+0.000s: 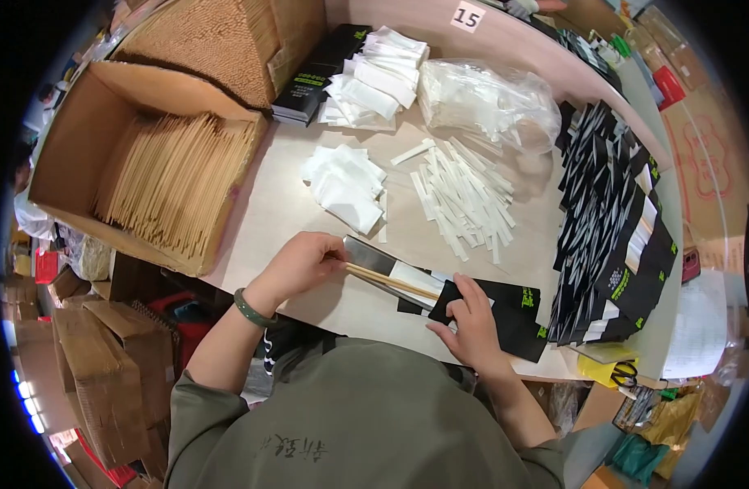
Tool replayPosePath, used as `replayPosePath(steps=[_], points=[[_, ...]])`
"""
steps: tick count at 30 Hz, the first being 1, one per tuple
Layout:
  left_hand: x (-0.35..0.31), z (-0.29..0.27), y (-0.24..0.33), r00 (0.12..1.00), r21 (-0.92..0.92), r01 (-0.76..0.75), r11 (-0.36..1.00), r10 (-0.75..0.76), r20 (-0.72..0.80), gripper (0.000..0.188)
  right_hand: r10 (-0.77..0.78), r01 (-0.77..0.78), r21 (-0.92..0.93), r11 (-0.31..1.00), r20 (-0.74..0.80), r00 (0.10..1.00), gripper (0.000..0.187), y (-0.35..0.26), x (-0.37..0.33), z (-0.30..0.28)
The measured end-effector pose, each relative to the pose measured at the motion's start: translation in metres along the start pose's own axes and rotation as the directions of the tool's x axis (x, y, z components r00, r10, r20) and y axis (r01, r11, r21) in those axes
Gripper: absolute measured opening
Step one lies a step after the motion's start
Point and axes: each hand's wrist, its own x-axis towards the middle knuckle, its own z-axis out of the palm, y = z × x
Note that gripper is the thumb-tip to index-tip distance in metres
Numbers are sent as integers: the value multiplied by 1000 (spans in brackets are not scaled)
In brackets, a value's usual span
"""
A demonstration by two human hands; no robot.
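My left hand pinches the near ends of a pair of wooden chopsticks. They lie along a narrow metal trough, with a white packet beside them. The chopsticks' far ends run into the mouth of a black paper sleeve with green print. My right hand grips that sleeve near its mouth, fingers on top and thumb at the near side. How far the sticks reach inside is hidden by the sleeve and hand. Under the right hand, more black paper shows.
At the left stands a cardboard box of loose chopsticks. Further back lie white packets, paper strips and a clear plastic bag. Filled black sleeves are heaped at the right, with yellow-wrapped scissors near the edge.
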Motion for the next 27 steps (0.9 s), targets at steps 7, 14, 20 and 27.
replayPosePath(steps=[7,14,20,27], points=[[12,71,29,933,161,-347,924,357,-40,12,-117,117,102,988,-6,993,34,-8,16,18],[7,97,28,935,46,-150,988,157,-319,23,-31,31,1,1000,0,1000,32,-16,12,17],[-8,84,53,888,125,-393,911,411,-207,45,-75,72,-57,996,-62,995,30,-25,19,6],[-26,19,11,910,554,-269,788,396,-122,53,-300,317,-62,946,193,934,11,-39,80,-78]])
